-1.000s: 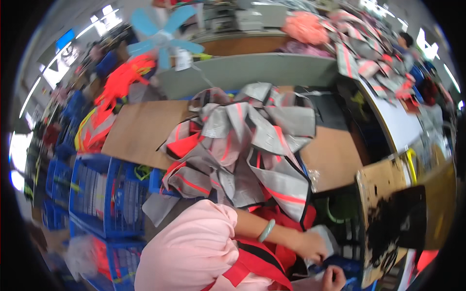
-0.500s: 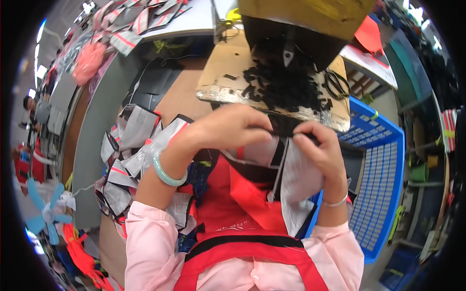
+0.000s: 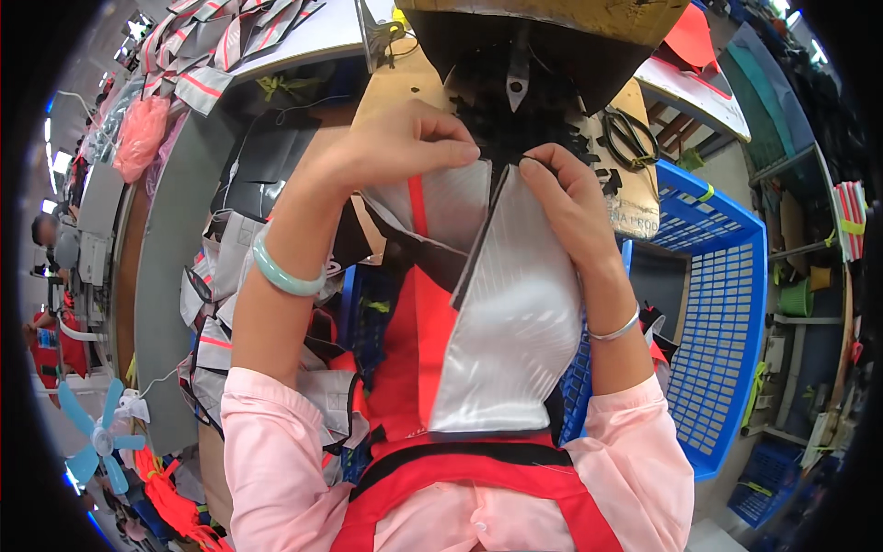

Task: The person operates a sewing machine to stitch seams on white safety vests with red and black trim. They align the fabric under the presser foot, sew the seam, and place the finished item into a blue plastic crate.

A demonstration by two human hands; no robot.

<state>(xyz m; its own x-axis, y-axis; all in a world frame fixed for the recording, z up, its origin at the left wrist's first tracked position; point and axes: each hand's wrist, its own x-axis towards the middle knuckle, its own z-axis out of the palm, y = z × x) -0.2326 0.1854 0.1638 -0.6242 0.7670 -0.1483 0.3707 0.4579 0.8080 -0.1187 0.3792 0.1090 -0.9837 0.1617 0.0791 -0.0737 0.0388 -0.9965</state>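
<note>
A silver-grey fabric piece (image 3: pixel 515 313) with black binding and a red stripe hangs in front of my red apron. My left hand (image 3: pixel 405 143) is closed in a pinch on the upper left corner of this piece. Across a small gap, my right hand (image 3: pixel 566 198) pinches its upper right corner between thumb and fingers. Both hands are over the near edge of a cardboard-covered board. Just beyond my fingertips, a pointed metal part (image 3: pixel 518 81) juts from under a machine's yellow-brown cover (image 3: pixel 552 23). Black scraps (image 3: pixel 492 120) lie around it.
Black-handled scissors (image 3: pixel 630 138) lie on the board at right. A blue plastic basket (image 3: pixel 708 331) stands to my right. Finished-looking grey pieces (image 3: pixel 221 322) heap at my left, with more on the white table (image 3: pixel 303 37). A blue fan (image 3: pixel 101 437) stands at far left.
Both hands have moved up and forward toward the pointed metal part, carrying the fabric piece. Its silver panel now hangs spread out more fully in front of my apron.
</note>
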